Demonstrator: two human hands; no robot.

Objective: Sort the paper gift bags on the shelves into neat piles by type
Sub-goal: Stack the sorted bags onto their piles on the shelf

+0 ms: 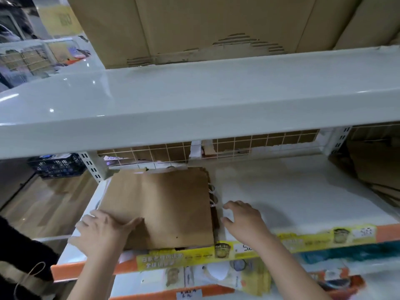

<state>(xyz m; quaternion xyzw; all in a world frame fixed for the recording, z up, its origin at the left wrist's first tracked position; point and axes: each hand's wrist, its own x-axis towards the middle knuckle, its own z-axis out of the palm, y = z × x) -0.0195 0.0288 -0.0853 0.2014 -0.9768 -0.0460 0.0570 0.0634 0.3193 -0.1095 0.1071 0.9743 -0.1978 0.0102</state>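
Flat brown kraft paper bags (160, 204) piled at the glossy white shelf's (303, 191) front-left corner; left hand (101, 231) and right hand (242, 217) flank the pile, fingers spread.

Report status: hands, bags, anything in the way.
Left hand open, flat on the bag pile's left corner. Right hand open, at the pile's right edge by the handles. Pile flat on shelf. Nothing in the way.

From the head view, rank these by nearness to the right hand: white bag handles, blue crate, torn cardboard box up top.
Measured from the right hand:
1. White bag handles, just left of its fingertips, at the kraft stack's edge.
2. Blue crate, far left, on the floor.
3. Torn cardboard box, on the shelf above.
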